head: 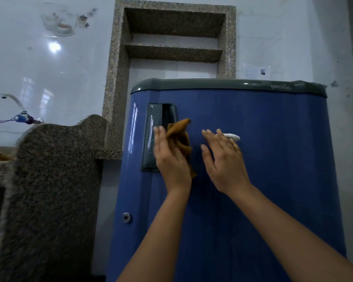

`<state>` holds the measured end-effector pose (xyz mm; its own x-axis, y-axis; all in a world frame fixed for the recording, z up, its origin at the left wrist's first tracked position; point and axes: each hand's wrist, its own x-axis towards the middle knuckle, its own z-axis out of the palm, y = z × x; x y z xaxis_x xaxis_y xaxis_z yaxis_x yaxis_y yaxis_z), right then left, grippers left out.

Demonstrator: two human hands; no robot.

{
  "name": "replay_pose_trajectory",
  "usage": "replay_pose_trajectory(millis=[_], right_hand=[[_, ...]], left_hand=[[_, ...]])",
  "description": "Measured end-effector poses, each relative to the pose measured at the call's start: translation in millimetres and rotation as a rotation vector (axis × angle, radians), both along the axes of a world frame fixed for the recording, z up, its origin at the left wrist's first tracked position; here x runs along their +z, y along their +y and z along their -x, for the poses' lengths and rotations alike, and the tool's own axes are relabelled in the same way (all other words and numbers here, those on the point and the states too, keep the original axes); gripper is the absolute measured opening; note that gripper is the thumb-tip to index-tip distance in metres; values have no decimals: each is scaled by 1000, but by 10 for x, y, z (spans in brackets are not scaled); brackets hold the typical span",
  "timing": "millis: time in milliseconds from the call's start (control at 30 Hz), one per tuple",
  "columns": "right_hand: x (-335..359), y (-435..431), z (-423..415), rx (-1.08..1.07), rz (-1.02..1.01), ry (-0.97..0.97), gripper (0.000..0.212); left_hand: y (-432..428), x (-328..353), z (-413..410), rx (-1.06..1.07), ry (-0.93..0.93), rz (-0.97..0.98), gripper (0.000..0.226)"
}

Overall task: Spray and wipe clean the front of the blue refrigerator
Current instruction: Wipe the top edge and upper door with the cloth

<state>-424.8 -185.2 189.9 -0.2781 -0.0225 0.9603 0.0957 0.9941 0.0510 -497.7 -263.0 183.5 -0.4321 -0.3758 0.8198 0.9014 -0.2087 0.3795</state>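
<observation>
- The blue refrigerator (pixel 263 159) fills our view, front towards us, hard up beside the granite worktop (pixel 108 154). We see no spray bottle and can't tell whether the door is wet, so a dry pass may only smear that glossy panel.
- The left hand (pixel 169 157) is up at the upper door with its fingers straight and the brown cloth against its palm side. The thumb is hidden, so we can't say whether anything actually pinches the cloth.
- The right hand (pixel 222 161) is spread flat and holds nothing, close to the door. A bare palm landing there would leave fresh prints.
- The brown cloth (pixel 180 133) is crumpled, with one tail hanging down. With so little flat face it may skip patches, and with a loose hold it could drop.
- The grey handle recess (pixel 153 139) sits just behind the left fingertips. Catch it mid-wipe and the door may swing open.
- A small white piece (pixel 232 137) peeks out past the right fingers. We can't tell what it is, but the cloth could snag on it.
</observation>
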Motion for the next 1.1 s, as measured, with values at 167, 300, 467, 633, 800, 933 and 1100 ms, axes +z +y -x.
replay_pose_trajectory(millis=[167,300,467,633,800,933,1100], right_hand=[[101,-320,240,98,20,-58,55],[217,-395,385,105,7,-54,55],[371,-294,447,26,-26,-34,56],[514,-191,460,4,-18,-6,56],[458,-230,541,-29,-127,-55,63],[509,-349,676,-2,-74,-84,58],[499,-436,769,-41,-171,-118,64]], left_hand=[[-440,261,22,-334,-468,-563,40],[-573,412,246,-355,-335,-451,40],[-293,426,649,131,-58,442,56],[-267,604,826,323,-22,494,55],[-301,16,900,437,190,514,60],[-365,500,989,320,28,548,59],[-450,81,1035,370,38,532,64]])
